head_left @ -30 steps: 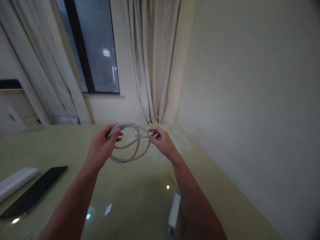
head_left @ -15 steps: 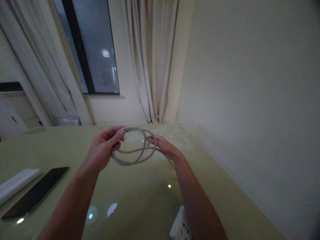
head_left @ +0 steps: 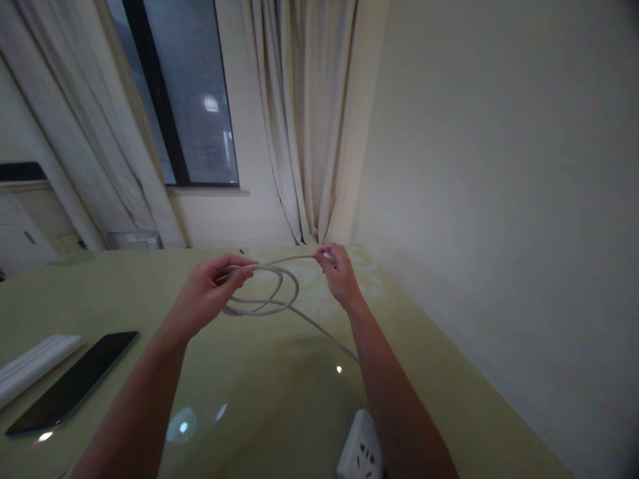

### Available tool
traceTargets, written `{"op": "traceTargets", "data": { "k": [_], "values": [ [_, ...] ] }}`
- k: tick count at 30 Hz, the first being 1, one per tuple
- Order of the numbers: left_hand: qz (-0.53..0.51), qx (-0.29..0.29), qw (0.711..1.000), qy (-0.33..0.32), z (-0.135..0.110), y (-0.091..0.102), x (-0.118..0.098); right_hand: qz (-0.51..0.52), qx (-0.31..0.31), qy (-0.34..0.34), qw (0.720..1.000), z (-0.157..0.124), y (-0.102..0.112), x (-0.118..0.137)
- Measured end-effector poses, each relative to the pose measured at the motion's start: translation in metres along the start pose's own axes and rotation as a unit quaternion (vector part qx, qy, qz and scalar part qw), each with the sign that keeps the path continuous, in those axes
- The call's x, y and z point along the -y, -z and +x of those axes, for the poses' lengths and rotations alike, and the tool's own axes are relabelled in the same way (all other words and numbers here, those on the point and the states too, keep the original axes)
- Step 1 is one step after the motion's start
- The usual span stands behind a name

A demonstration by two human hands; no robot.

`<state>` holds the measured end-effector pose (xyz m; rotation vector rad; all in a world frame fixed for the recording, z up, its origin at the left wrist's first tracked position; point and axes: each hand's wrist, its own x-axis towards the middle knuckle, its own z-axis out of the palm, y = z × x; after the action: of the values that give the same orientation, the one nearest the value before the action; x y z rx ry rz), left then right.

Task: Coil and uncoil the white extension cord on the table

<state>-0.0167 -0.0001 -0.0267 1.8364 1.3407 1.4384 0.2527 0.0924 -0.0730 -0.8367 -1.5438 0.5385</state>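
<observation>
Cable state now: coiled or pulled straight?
Partly coiled: the cable forms loose loops held in the left hand, while one stretch runs to the right hand and another disappears behind the right forearm.

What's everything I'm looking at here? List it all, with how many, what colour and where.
Cable: one, pale grey, looped between the hands
Power strip: one, white, lower centre-right, partly hidden
Flat slab: one, black, table's left
Long object: one, white, left of the slab
Table: one, yellowish green, below
Window: one, dark-framed, upper left
Curtains: two, cream, flanking the window
Wall: pale, right and behind
Furniture: unclear count, whitish, far left
Boxlike item: one, greyish, beyond the table
Left hand, right hand: bare, centre, both gripping the cable
</observation>
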Motion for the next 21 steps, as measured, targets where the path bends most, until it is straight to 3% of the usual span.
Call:
{"op": "traceTargets", "data": {
  "k": [4, 9, 17, 21],
  "values": [
    [0.010, 0.034, 0.999, -0.021, -0.002, -0.003, -0.006, -0.015, 0.025, 0.068, 0.997, 0.000, 0.008, 0.017],
    [0.025, 0.078, 0.996, -0.029, -0.002, -0.005, -0.009, -0.012, 0.073, 0.086, 0.993, -0.003, 0.007, 0.034],
    [0.049, 0.122, 0.991, -0.034, -0.003, -0.019, 0.000, -0.030, 0.174, 0.110, 0.978, -0.021, -0.028, 0.056],
    [0.058, 0.082, 0.995, -0.022, -0.002, -0.023, 0.002, 0.002, 0.128, 0.059, 0.990, -0.023, -0.036, 0.051]
  ]
}}
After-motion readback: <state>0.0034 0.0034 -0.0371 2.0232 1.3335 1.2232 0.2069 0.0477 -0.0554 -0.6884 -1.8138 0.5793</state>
